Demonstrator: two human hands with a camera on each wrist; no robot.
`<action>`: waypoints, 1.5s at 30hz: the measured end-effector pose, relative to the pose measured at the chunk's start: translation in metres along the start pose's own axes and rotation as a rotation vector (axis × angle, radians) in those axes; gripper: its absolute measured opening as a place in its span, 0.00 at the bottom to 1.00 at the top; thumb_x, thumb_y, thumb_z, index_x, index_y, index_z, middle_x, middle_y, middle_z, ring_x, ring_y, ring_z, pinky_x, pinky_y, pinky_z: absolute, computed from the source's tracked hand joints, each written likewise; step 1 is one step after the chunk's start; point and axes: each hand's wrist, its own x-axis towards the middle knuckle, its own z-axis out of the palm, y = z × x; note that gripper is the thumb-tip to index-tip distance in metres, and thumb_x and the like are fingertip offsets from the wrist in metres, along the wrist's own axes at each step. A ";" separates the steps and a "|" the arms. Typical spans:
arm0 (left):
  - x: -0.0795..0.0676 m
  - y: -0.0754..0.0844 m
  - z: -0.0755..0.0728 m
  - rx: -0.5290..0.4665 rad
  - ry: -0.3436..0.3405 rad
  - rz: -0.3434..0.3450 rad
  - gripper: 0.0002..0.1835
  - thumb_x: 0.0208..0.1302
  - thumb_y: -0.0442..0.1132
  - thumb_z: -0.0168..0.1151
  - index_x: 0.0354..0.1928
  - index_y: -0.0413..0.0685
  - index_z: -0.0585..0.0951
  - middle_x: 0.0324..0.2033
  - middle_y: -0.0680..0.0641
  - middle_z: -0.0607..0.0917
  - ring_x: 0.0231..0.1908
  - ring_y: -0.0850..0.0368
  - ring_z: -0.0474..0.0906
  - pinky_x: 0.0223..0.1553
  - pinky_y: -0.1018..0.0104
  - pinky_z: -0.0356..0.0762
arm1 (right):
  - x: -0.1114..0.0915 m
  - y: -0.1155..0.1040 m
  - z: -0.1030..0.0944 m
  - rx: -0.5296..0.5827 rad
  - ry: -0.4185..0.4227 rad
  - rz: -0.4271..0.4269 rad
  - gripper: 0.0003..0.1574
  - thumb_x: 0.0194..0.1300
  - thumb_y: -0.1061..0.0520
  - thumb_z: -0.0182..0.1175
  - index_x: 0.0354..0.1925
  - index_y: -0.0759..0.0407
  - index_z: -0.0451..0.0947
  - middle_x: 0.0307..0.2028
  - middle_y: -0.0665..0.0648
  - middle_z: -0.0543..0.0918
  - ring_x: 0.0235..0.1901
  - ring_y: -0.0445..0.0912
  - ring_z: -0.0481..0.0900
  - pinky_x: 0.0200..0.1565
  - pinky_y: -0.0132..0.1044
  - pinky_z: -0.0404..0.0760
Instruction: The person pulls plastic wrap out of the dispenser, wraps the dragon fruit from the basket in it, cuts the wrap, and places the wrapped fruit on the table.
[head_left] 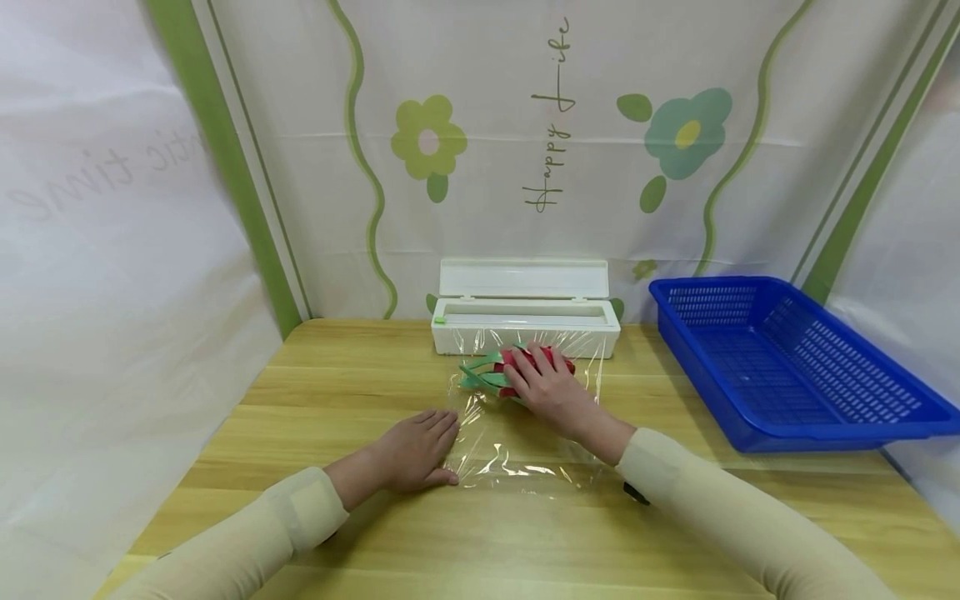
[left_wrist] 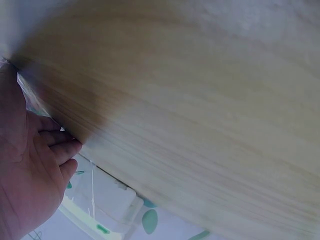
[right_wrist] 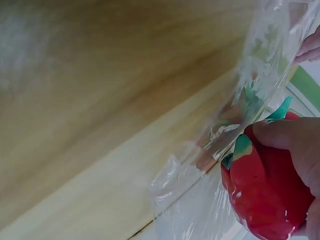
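Observation:
A red dragon fruit [right_wrist: 265, 185] with green leafy tips lies on a sheet of clear cling film [head_left: 517, 454]. My right hand [head_left: 553, 393] grips it from above; the thumb lies across its red skin in the right wrist view. Between the fruit and the front of the white cling film box [head_left: 525, 342], the film continues up to the box's opening. At the sheet's left edge my left hand [head_left: 422, 450] rests with fingers fairly straight, touching the edge of the film. The left wrist view shows this hand [left_wrist: 35, 175] with nothing gripped in it.
The film box's lid [head_left: 523, 277] stands raised at the back of the wooden table [head_left: 337, 367]. A blue plastic basket [head_left: 720, 387] with perforated sides is at the right. A printed curtain [head_left: 487, 225] hangs behind the table.

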 end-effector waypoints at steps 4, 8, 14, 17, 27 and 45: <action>0.000 0.000 0.000 -0.001 -0.004 -0.001 0.42 0.62 0.66 0.26 0.61 0.35 0.61 0.60 0.37 0.61 0.61 0.46 0.55 0.60 0.57 0.51 | 0.000 -0.002 0.001 -0.029 0.036 -0.011 0.23 0.67 0.62 0.29 0.51 0.64 0.68 0.51 0.66 0.72 0.50 0.65 0.67 0.43 0.58 0.70; 0.001 0.000 0.000 -0.007 -0.010 -0.003 0.42 0.62 0.66 0.25 0.61 0.36 0.61 0.61 0.38 0.61 0.61 0.47 0.55 0.60 0.57 0.50 | -0.001 -0.004 0.001 -0.052 0.034 -0.017 0.26 0.65 0.63 0.25 0.50 0.64 0.68 0.50 0.66 0.72 0.50 0.65 0.67 0.42 0.58 0.70; 0.000 0.000 0.000 -0.013 -0.015 -0.009 0.42 0.62 0.66 0.25 0.62 0.36 0.61 0.61 0.38 0.61 0.61 0.47 0.54 0.60 0.57 0.50 | -0.001 -0.003 0.000 -0.078 -0.048 -0.009 0.21 0.61 0.60 0.44 0.54 0.63 0.65 0.53 0.65 0.70 0.53 0.64 0.65 0.46 0.57 0.68; 0.001 0.000 0.000 -0.014 -0.012 -0.009 0.42 0.62 0.66 0.25 0.62 0.36 0.61 0.61 0.38 0.61 0.61 0.47 0.54 0.60 0.57 0.50 | 0.000 -0.002 0.000 -0.075 -0.006 -0.012 0.21 0.64 0.62 0.35 0.53 0.63 0.67 0.52 0.65 0.71 0.51 0.63 0.67 0.45 0.57 0.69; 0.001 0.000 0.001 -0.011 0.002 -0.003 0.42 0.62 0.66 0.28 0.61 0.36 0.62 0.60 0.38 0.62 0.61 0.46 0.55 0.59 0.56 0.52 | -0.001 -0.003 -0.003 -0.036 -0.045 0.009 0.35 0.50 0.52 0.63 0.55 0.61 0.66 0.54 0.64 0.69 0.53 0.62 0.65 0.45 0.56 0.69; 0.002 -0.003 0.001 -0.036 0.043 0.004 0.43 0.61 0.66 0.28 0.60 0.35 0.63 0.59 0.37 0.64 0.60 0.46 0.57 0.59 0.55 0.53 | -0.002 -0.006 -0.008 0.076 -0.075 0.007 0.55 0.36 0.33 0.67 0.57 0.60 0.64 0.56 0.65 0.67 0.55 0.62 0.62 0.49 0.60 0.63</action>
